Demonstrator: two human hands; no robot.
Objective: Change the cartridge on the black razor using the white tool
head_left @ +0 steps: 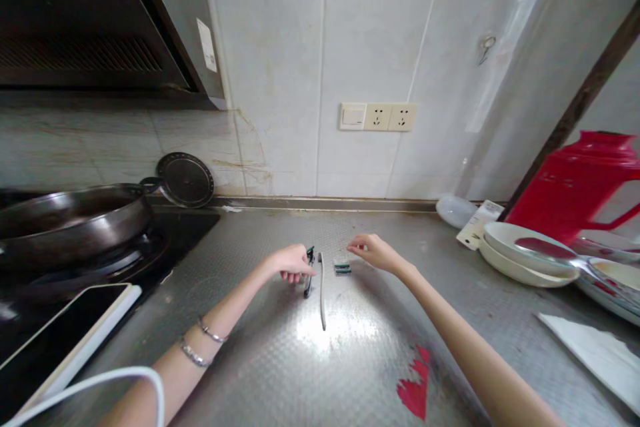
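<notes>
The left hand (294,260) is placed over the metal surface (260,360), its fingers curled. A small black item (307,288) appears to be grasped by the thumb and forefinger; its middle is covered by them, its ends are left visible above and below, and the exact contact is hidden. The right hand (374,252) is held apart from the left, its fingers loosely bent and released.

Between the two sets of fingers, a slim grey-white stick (323,293) is laid on the surface, running toward the wearer, just right of the left fingers. Two small green-and-dark pieces (343,271) are set side by side just below and left of the right fingertips; their kind cannot be made out.

Two bracelets (193,353) are worn on the forearm behind the left fingers. Well left of those fingers, a metal pan (113,210) is stood on the black hob (200,230), and a phone (70,340) is seen nearer the wearer, a white cable (117,371) being looped beside it. A torn red patch (417,387) is noted nearer the wearer than the right fingers. Well to their right, a red flask (555,180) is stood behind stacked bowls (530,273).
</notes>
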